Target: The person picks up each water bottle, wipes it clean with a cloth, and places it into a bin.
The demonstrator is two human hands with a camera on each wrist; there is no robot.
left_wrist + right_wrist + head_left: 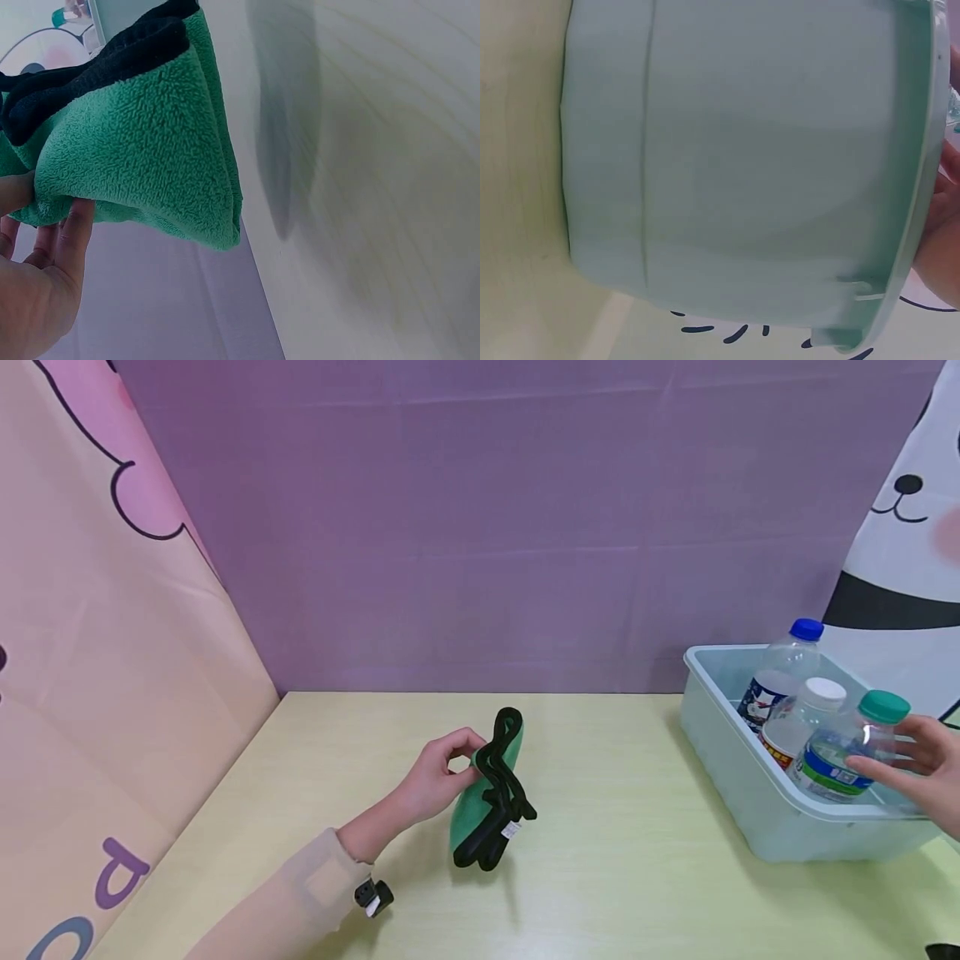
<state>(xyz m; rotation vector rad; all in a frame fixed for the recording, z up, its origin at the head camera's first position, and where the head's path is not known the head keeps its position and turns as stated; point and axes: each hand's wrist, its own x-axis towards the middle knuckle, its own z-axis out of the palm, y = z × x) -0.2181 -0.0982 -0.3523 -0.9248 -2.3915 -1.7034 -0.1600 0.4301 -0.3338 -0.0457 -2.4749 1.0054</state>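
Note:
My left hand [438, 781] pinches a folded green towel [470, 814] with black edging and a small white tag, holding it upright over the table. In the left wrist view the towel's [142, 142] fluffy side shows, thumb on one face and fingers behind. At the right, my right hand [918, 768] grips a clear plastic bottle [832, 772] with a green cap and a blue-green label. That bottle leans inside a light blue plastic bin [787, 835], at its near rim. The right wrist view shows mostly the bin's outer wall [765, 150], with the hand partly hidden behind the rim.
Two more clear bottles stand in the bin: a white-capped bottle [806, 718] and a blue-capped bottle [783, 668]. A purple cloth backdrop [450, 527] rises behind the pale wooden table [615, 877]. Printed cloth [112, 693] hangs along the left.

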